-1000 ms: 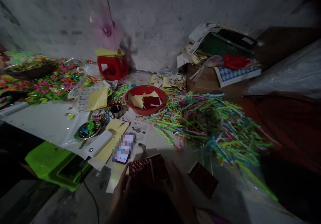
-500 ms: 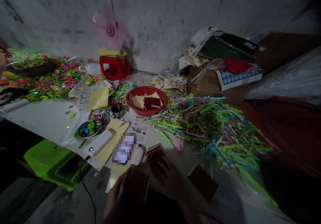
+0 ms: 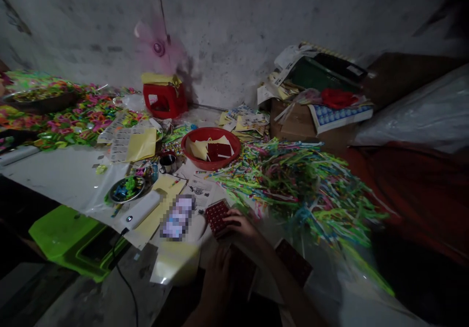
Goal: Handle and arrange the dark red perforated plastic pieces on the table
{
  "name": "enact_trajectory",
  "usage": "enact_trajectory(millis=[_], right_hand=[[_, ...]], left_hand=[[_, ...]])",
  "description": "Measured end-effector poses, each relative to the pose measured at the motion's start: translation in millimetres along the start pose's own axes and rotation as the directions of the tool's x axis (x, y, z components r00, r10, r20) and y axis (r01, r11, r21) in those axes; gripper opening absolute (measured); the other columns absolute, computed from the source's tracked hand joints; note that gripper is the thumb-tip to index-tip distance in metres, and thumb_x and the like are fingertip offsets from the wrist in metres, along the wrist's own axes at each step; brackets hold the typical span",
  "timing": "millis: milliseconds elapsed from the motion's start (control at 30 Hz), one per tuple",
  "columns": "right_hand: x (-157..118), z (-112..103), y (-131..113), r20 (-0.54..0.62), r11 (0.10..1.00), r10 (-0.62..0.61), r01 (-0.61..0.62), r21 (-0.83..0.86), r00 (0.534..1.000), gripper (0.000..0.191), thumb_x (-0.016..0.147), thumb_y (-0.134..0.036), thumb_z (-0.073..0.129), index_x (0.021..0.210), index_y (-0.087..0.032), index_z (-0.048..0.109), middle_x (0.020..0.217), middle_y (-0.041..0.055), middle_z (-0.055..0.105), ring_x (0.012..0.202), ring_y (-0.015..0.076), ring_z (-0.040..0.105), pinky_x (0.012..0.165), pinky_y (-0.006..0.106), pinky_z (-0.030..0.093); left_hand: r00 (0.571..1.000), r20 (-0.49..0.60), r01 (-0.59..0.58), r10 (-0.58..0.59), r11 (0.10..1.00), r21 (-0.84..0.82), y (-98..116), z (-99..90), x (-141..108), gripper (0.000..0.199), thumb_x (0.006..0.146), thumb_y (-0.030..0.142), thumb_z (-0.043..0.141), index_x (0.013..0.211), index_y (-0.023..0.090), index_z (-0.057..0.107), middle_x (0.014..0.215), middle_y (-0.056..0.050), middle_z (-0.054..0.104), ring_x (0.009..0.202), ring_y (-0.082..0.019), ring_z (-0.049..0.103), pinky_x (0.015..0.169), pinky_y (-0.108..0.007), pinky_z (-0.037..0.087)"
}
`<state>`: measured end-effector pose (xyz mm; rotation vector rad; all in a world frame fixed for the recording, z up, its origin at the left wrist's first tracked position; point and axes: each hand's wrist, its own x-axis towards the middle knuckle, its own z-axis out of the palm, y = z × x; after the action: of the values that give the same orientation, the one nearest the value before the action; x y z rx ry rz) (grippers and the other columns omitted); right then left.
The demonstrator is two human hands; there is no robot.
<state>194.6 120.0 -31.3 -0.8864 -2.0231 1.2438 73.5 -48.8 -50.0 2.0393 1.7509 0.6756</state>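
- One view, head camera: the right hand [image 3: 240, 223] lies fingers-down on a red studded sheet [image 3: 217, 215], pinching its near edge against the surface [image 3: 66, 178]; the sheet sits just right of a phone [image 3: 178, 217] and left of the heap of coloured strips [image 3: 296, 185].
- The left hand [image 3: 219, 280], low in the frame and in deep shadow, is closed about a second dark red sheet [image 3: 244, 271] held near the body.
- A third red sheet [image 3: 295, 263] lies flat just right of the forearm; the red bowl [image 3: 211, 147] farther back holds more red and yellow pieces.
- Judgement: the step goes best if the forward sheet is set flat and square, fingertips kept on its border, clear of the phone and the strips.
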Motion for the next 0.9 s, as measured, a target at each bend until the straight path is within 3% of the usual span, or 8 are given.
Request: enact_trajectory(millis=[100,233,367,500,600,733,833,900], right_hand=[[-18,-4,4,-0.002,0.999,0.027,-0.027,0.043,1.000,0.036,0.085,-0.048,0.051,0.104,-0.024,0.069,0.127,0.0097,0.058,0.119,0.0229,0.051,0.103,0.045,0.037],[-73,-18,11,-0.366,0.966,0.083,-0.165,-0.199,0.927,0.038,0.090,-0.040,0.039,0.115,-0.023,0.063,0.130,0.0088,0.055,0.124,0.0213,0.046,0.105,0.046,0.035],[-146,-42,18,-0.544,0.703,0.039,-0.410,-0.581,0.838,0.054,0.075,-0.047,0.059,0.121,-0.020,0.057,0.129,0.0139,0.054,0.123,0.0312,0.044,0.103,0.054,0.033],[-189,-51,13,-0.528,0.517,0.134,-0.514,-0.685,0.838,0.073,0.066,-0.046,0.067,0.132,-0.021,0.047,0.130,0.0137,0.052,0.117,0.0326,0.049,0.098,0.051,0.039],[-190,-43,3,-0.500,0.472,0.171,-0.516,-0.715,0.849,0.070,0.068,-0.041,0.065,0.132,-0.021,0.046,0.126,0.0125,0.054,0.110,0.0294,0.053,0.093,0.044,0.043],[-173,-19,-5,-0.517,0.424,0.048,-0.486,-0.764,0.855,0.064,0.073,-0.048,0.060,0.128,-0.018,0.050,0.123,0.0155,0.055,0.110,0.0311,0.052,0.092,0.045,0.043],[-160,4,-4,-0.560,0.399,-0.014,-0.508,-0.763,0.829,0.063,0.077,-0.054,0.054,0.125,-0.013,0.053,0.120,0.0195,0.056,0.107,0.0331,0.052,0.089,0.047,0.043],[-154,17,-1,-0.578,0.419,-0.007,-0.523,-0.743,0.816,0.062,0.081,-0.056,0.047,0.124,-0.010,0.053,0.121,0.0213,0.055,0.106,0.0333,0.053,0.088,0.047,0.043]], left_hand=[[0.965,-0.013,-0.257,0.262,0.954,0.155,13,3.4,-3,0.059,0.084,0.024,0.053,0.140,0.017,0.036,0.143,-0.019,0.040,0.132,-0.035,0.036,0.098,-0.052,0.043],[0.918,0.031,-0.395,0.395,0.910,0.128,23,-8.5,2,0.063,0.080,0.026,0.056,0.139,0.023,0.035,0.148,-0.015,0.033,0.137,-0.035,0.025,0.103,-0.055,0.036],[0.920,0.105,-0.385,0.377,0.921,0.064,15,-15.9,18,0.055,0.066,0.017,0.062,0.120,0.019,0.053,0.143,-0.016,0.039,0.135,-0.037,0.027,0.105,-0.061,0.028],[0.878,0.176,-0.462,0.446,0.885,0.061,3,-10.6,33,0.039,0.074,0.034,0.064,0.108,0.016,0.057,0.131,-0.019,0.051,0.126,-0.036,0.041,0.102,-0.060,0.032],[0.800,0.251,-0.572,0.545,0.819,0.047,-1,-9.7,39,0.042,0.079,0.045,0.060,0.110,0.016,0.055,0.130,-0.018,0.052,0.125,-0.034,0.042,0.100,-0.057,0.035],[0.703,0.342,-0.660,0.624,0.751,-0.012,-2,-22.5,44,0.044,0.084,0.048,0.054,0.118,0.021,0.051,0.138,-0.012,0.047,0.132,-0.027,0.034,0.109,-0.050,0.022],[0.660,0.392,-0.694,0.640,0.720,-0.006,-1,-35.7,49,0.037,0.089,0.044,0.049,0.120,0.024,0.050,0.144,-0.007,0.043,0.134,-0.022,0.031,0.112,-0.047,0.015],[0.640,0.421,-0.711,0.643,0.703,0.007,0,-43.5,53,0.033,0.089,0.043,0.048,0.116,0.024,0.053,0.143,-0.005,0.044,0.133,-0.021,0.035,0.110,-0.043,0.020]])
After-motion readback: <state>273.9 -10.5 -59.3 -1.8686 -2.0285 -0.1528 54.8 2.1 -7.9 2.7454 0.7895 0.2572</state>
